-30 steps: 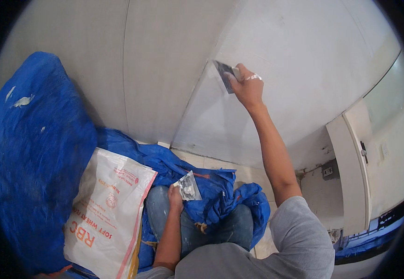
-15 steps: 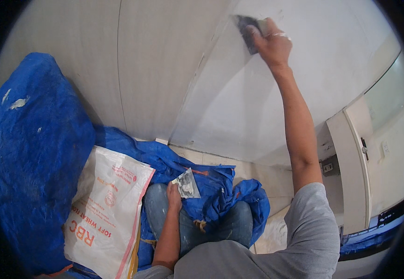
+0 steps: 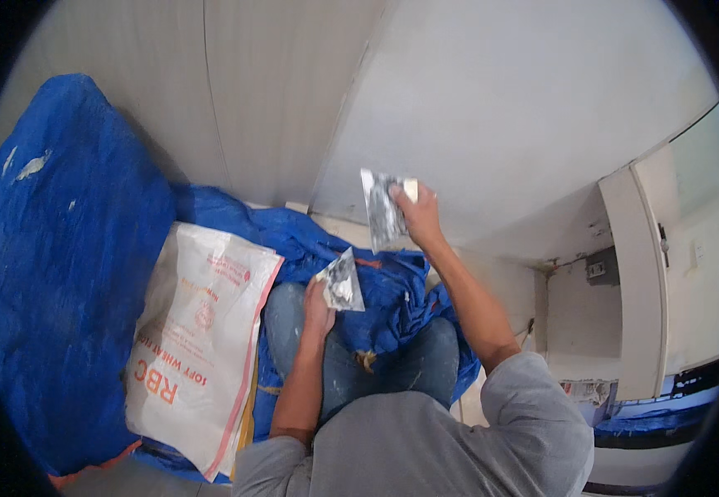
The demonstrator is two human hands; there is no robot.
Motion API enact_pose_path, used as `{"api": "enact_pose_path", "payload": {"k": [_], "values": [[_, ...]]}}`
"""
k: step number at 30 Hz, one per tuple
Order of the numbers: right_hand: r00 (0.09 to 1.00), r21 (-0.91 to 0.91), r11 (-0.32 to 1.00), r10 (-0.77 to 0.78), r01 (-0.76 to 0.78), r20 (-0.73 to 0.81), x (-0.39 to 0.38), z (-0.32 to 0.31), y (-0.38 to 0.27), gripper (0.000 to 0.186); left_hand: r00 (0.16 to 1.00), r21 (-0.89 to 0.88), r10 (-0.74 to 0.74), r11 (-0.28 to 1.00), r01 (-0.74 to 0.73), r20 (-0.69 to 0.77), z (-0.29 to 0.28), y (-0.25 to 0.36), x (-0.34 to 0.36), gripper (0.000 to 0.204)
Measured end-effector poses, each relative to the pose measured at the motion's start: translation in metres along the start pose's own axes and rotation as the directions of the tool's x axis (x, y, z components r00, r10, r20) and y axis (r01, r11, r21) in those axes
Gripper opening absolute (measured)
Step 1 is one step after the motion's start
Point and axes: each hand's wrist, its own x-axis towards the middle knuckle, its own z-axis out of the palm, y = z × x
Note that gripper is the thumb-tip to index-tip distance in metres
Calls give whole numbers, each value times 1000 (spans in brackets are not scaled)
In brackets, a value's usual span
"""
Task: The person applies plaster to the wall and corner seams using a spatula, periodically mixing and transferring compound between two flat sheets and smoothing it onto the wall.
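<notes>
My left hand [image 3: 317, 308] is closed on a small putty knife [image 3: 344, 280], whose flat metal blade carries a lump of white putty. It rests low, just above my left knee. Raised in front of the wall, my right hand [image 3: 419, 214] grips a wider putty knife [image 3: 384, 217] with a pale handle, thumb pressed on the blade. Its grey blade is smeared with putty and stands apart from both the wall and the smaller knife. The smooth white wall panel [image 3: 492, 116] lies beyond the right hand.
A blue tarp [image 3: 61, 265] covers something bulky at the left, and more blue tarp [image 3: 285, 240] spreads around my knees. A white woven sack [image 3: 202, 348] lies beside my left leg. Grey panelling [image 3: 276, 99] meets the white wall. An electrical box [image 3: 599, 267] sits in a recess at right.
My right hand has come down from high on the white wall with the wider putty knife, toward the left hand. The left hand still holds its knife low; the view has shifted slightly.
</notes>
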Motion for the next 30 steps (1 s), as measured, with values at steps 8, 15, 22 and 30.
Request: {"api": "enact_pose_path", "payload": {"k": [8, 15, 22, 30], "values": [[897, 567, 709, 229, -420, 378, -132, 3, 103, 30, 983, 82, -96, 993, 84, 156, 71, 12, -49, 34], [929, 271, 905, 258, -328, 264, -177, -59, 111, 25, 984, 95, -20, 995, 3, 177, 93, 40, -81, 30], [937, -18, 974, -223, 226, -267, -248, -52, 26, 18, 898, 678, 439, 664, -315, -13, 119, -1, -119, 27], [868, -333, 817, -497, 471, 10, -266, -83, 74, 19, 851, 599, 525, 672, -436, 30, 107, 12, -108, 35]]}}
